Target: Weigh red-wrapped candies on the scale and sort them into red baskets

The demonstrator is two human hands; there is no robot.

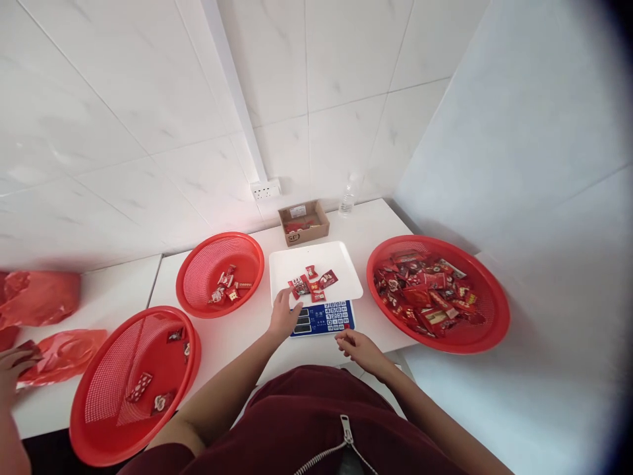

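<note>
White table (232, 343) mid-frame, we are holding left hand (283, 313) spread beside candies (314, 286), right hand (360, 349) curled near scale (319, 321), grasp unclear

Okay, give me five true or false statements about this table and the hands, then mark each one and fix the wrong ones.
1. The cardboard box stands behind the white tray. True.
2. The left hand is inside a red basket. False: it is at the tray's front edge, near the red packets.
3. The right hand is near the front right corner of the blue keypad panel. True.
4. The clear bottle stands in front of the keypad panel. False: it stands at the back, to the right of the box.
5. The basket on the right holds fewer packets than the front left basket. False: it holds many more.
</note>
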